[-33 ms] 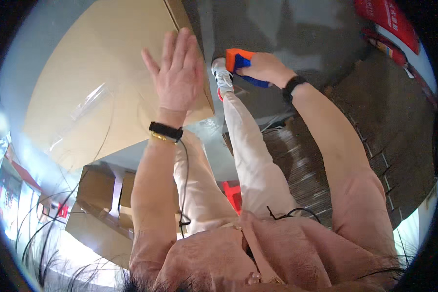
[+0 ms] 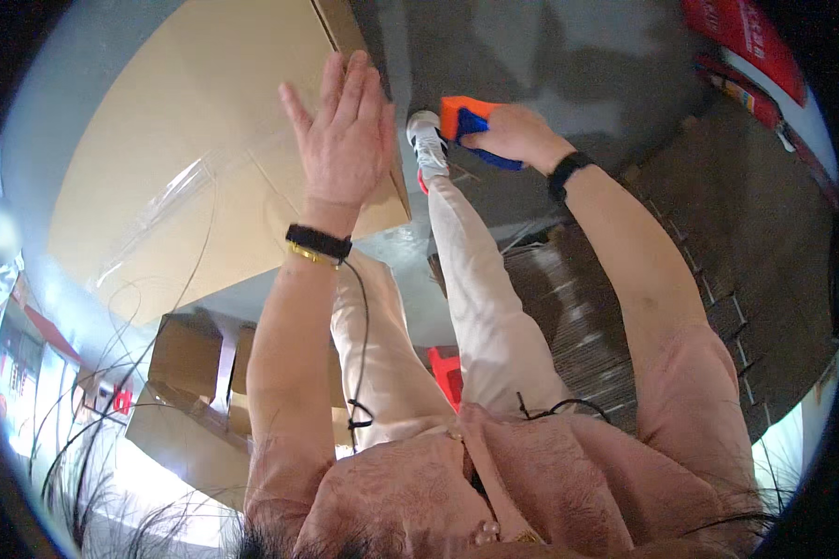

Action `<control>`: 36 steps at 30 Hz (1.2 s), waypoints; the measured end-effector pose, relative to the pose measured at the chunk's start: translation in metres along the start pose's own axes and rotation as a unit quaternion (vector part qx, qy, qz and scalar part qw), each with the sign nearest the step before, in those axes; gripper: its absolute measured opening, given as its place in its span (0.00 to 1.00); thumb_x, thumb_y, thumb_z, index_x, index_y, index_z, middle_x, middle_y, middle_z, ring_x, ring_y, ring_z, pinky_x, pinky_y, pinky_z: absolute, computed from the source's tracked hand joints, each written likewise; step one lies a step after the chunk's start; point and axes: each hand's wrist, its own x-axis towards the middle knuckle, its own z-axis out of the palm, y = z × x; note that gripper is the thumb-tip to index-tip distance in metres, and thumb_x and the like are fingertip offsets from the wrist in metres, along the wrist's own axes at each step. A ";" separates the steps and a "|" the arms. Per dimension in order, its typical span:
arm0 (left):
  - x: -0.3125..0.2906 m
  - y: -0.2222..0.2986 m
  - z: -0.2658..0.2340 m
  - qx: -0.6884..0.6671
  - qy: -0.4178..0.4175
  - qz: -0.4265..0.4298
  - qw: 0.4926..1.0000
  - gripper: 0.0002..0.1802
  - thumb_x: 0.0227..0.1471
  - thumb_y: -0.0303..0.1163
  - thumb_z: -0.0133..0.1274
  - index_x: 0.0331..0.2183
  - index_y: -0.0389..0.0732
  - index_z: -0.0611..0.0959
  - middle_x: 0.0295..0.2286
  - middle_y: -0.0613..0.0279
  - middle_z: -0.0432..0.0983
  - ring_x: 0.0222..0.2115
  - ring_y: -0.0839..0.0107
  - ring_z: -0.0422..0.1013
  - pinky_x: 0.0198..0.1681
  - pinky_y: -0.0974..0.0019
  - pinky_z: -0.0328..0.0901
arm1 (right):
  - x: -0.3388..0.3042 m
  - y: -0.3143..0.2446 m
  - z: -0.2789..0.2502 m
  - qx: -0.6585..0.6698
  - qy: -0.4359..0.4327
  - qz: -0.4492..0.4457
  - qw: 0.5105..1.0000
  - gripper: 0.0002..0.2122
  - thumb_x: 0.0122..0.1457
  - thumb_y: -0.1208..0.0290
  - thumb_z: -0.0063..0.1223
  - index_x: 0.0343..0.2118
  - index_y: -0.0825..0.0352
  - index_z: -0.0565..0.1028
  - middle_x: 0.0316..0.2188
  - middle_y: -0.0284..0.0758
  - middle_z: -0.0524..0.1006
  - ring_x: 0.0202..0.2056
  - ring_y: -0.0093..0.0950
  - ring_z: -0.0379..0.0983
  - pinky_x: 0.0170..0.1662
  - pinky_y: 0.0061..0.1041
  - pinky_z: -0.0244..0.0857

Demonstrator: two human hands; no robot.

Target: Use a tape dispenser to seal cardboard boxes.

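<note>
A large cardboard box (image 2: 158,121) fills the upper left, with a strip of clear tape (image 2: 163,210) across its face. My left hand (image 2: 345,154) lies flat along the box's right edge, thumb apart from the fingers, holding nothing. Just right of that edge, above the grey floor, my right hand (image 2: 522,135) is wrapped around an orange-and-blue tape dispenser (image 2: 466,121). Its orange end points left, and part of the blue handle is hidden by my fingers.
My shoe (image 2: 428,144) stands close to the box's right edge. Brown corrugated cardboard (image 2: 755,224) covers the right side. Red packages (image 2: 750,47) sit at the upper right. Smaller cardboard boxes (image 2: 191,363) stand at the lower left, and a red object (image 2: 446,374) shows between my legs.
My right hand and the tape dispenser have shifted slightly to the right. My left hand stays nearly in place on the box.
</note>
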 end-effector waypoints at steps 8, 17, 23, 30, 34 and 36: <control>0.050 0.013 0.017 0.212 -0.269 0.066 0.937 0.29 0.66 0.52 0.37 0.55 0.45 0.80 0.59 0.64 0.70 0.69 0.62 0.47 0.69 0.32 0.33 | -0.034 0.052 0.004 0.089 0.009 0.029 0.996 0.27 0.52 0.41 0.59 0.49 0.56 0.79 0.38 0.49 0.82 0.41 0.47 0.80 0.44 0.43 0.72; 0.022 0.007 0.004 -0.089 -0.003 -0.129 0.988 0.33 0.62 0.46 0.44 0.64 0.42 0.66 0.66 0.56 0.56 0.69 0.55 0.47 0.68 0.30 0.34 | -0.059 0.064 0.030 0.126 0.027 0.018 0.991 0.27 0.53 0.43 0.59 0.49 0.59 0.78 0.37 0.50 0.82 0.42 0.50 0.78 0.45 0.43 0.70; -0.047 -0.068 0.005 -0.051 0.103 -0.342 0.933 0.41 0.64 0.48 0.41 0.66 0.27 0.54 0.66 0.31 0.45 0.69 0.38 0.40 0.68 0.31 0.32 | -0.082 0.042 0.027 0.175 0.056 -0.003 0.983 0.27 0.54 0.44 0.60 0.45 0.65 0.79 0.37 0.51 0.81 0.41 0.48 0.79 0.45 0.39 0.70; -0.058 -0.083 0.024 -0.101 0.047 -0.398 0.911 0.46 0.62 0.52 0.42 0.66 0.26 0.50 0.68 0.35 0.42 0.70 0.42 0.36 0.69 0.33 0.31 | -0.099 0.036 0.026 0.318 0.107 0.020 0.942 0.24 0.57 0.51 0.63 0.45 0.70 0.79 0.34 0.36 0.81 0.35 0.28 0.76 0.43 0.29 0.69; -0.072 -0.105 0.017 -0.068 -0.001 -0.405 0.912 0.42 0.63 0.49 0.42 0.66 0.28 0.55 0.68 0.41 0.47 0.70 0.47 0.40 0.68 0.34 0.38 | -0.131 -0.003 0.008 0.393 0.149 -0.032 0.907 0.20 0.59 0.58 0.64 0.48 0.67 0.79 0.36 0.28 0.81 0.38 0.18 0.74 0.45 0.24 0.69; -0.091 -0.118 0.001 -0.111 0.042 -0.367 0.923 0.34 0.64 0.43 0.42 0.63 0.29 0.61 0.63 0.41 0.58 0.66 0.49 0.52 0.66 0.39 0.48 | -0.145 -0.030 0.001 0.425 0.140 -0.055 0.893 0.20 0.58 0.57 0.64 0.48 0.67 0.79 0.37 0.29 0.81 0.38 0.19 0.74 0.45 0.24 0.69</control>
